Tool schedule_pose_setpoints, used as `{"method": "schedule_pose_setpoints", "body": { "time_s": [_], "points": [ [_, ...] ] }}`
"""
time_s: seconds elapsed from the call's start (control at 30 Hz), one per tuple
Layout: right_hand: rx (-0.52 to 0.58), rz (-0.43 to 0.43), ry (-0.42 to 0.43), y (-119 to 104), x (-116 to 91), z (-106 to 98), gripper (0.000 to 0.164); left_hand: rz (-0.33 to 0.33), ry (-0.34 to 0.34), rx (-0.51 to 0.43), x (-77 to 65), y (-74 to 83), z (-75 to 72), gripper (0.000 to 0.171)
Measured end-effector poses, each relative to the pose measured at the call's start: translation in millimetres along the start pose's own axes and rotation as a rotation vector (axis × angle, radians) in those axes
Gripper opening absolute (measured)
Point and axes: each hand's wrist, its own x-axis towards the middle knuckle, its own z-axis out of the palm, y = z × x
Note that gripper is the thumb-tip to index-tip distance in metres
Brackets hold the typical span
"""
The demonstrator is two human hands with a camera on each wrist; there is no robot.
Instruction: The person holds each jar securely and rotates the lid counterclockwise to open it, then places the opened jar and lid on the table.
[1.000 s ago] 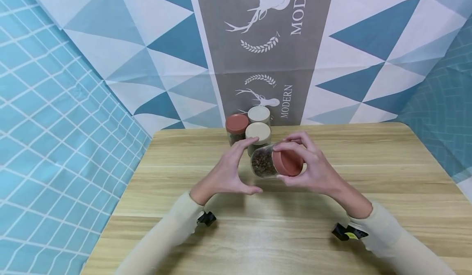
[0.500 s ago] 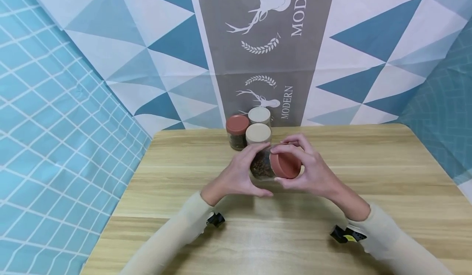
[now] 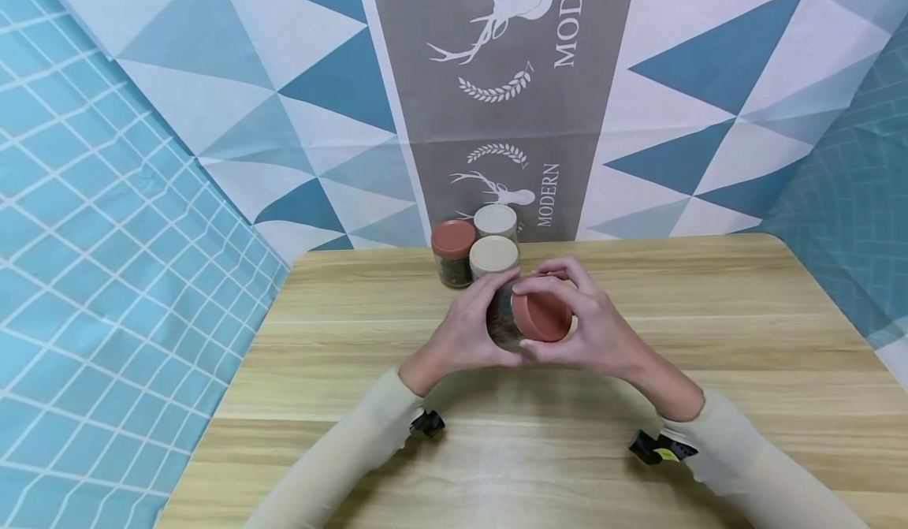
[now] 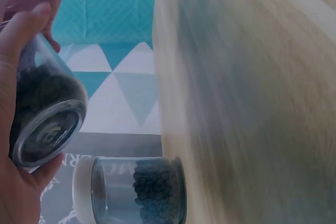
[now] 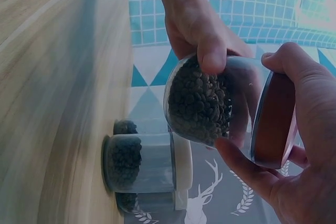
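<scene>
three jars (image 3: 489, 255) stand on the table (image 3: 340, 316) behind the held jar (image 3: 532, 318).

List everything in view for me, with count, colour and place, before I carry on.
Held jar: 1, clear with red lid, tilted between both hands
Cream-lidded jars: 2, clear glass, back of table, one behind the other
Red-lidded jar: 1, clear glass, left of those
Beans: uncounted, dark, in the held jar and in standing jars
Table: 1, light wood, under everything
Back cloth: 1, blue, white and grey, behind table
Side cloths: 2, blue and teal, left and right
Wrist cameras: 2, black, one per wrist
Sleeves: 2, cream, on both arms
Left hand: 1, bare, fingers round the glass
Right hand: 1, bare, fingers round the lid
</scene>
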Motion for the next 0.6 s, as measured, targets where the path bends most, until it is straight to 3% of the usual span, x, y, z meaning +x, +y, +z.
{"method": "schedule_pose_setpoints", "body": {
  "time_s": [0.23,0.6],
  "points": [
    [0.008,0.022,-0.022,-1.6,1.0,-1.1,0.069,0.005,0.047,0.020,0.2,0.7,4.4,0.103],
    [0.024,0.053,-0.072,-2.2,3.2,0.1,0.065,0.004,0.060,0.029,-3.1,-1.8,5.4,0.100]
  ]
}}
